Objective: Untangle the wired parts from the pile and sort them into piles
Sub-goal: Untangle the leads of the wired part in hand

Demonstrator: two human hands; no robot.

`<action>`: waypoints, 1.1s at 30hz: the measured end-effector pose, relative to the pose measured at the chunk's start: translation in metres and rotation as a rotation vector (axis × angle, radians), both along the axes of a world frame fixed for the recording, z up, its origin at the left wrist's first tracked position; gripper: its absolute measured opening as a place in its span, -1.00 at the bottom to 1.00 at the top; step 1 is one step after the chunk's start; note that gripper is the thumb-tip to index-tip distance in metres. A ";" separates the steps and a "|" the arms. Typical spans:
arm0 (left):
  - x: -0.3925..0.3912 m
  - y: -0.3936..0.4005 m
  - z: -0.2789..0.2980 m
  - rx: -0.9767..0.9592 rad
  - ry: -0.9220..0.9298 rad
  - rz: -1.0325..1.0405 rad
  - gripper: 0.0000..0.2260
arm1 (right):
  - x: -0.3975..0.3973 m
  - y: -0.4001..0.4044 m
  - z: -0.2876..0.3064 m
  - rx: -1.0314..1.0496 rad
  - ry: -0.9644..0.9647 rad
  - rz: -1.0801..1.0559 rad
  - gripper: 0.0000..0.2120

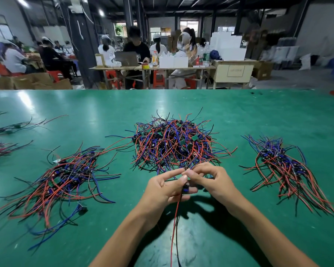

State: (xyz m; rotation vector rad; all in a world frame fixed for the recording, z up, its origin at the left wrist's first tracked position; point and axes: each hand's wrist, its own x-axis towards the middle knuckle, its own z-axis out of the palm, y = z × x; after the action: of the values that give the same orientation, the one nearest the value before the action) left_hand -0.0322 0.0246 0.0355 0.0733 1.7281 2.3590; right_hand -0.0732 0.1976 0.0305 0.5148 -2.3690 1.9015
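Plainly both hands pinch one wired part (185,186): left hand (167,189) steadies, right hand (210,180) teases leads. Sorted piles flank the tangle (174,143).

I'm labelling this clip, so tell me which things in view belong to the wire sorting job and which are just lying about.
Part of the job:
- tangled middle pile
- sorted pile on the left
- sorted pile on the right
- wired part pinched by the left hand and right hand

Just lying about:
- loose wires at the table's far left
- cardboard boxes
- red stools
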 end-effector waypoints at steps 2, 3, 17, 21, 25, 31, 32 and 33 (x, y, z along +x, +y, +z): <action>0.000 -0.001 0.001 -0.024 -0.011 -0.025 -0.76 | 0.001 -0.003 -0.002 -0.013 -0.005 0.016 -0.84; 0.000 -0.001 0.000 -0.034 -0.021 -0.034 -0.77 | 0.001 -0.004 -0.002 -0.025 0.000 0.040 -0.82; -0.001 0.005 -0.004 -0.163 -0.023 0.068 -0.77 | 0.010 -0.028 -0.008 -0.222 -0.265 0.088 -0.76; 0.002 0.006 -0.003 -0.196 0.004 -0.012 -0.83 | 0.003 -0.018 -0.001 -0.065 -0.208 -0.117 -0.72; 0.005 0.010 -0.006 -0.222 0.018 -0.092 -0.82 | -0.004 -0.005 0.006 -0.094 -0.219 -0.256 -0.67; 0.009 0.010 -0.005 -0.255 0.037 -0.186 -0.85 | -0.007 0.007 0.011 -0.421 -0.507 -0.250 -0.78; 0.009 0.009 -0.005 -0.259 0.044 -0.194 -0.85 | -0.008 0.010 0.012 -0.528 -0.602 -0.202 -0.81; 0.009 0.009 -0.004 -0.263 0.050 -0.204 -0.85 | -0.009 0.012 0.012 -0.624 -0.697 -0.157 -0.85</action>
State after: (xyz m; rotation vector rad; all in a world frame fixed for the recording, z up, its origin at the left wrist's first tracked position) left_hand -0.0227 0.0332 0.0315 0.2550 1.9369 1.9876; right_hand -0.0818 0.2095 0.0428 -0.4333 -1.7941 2.8684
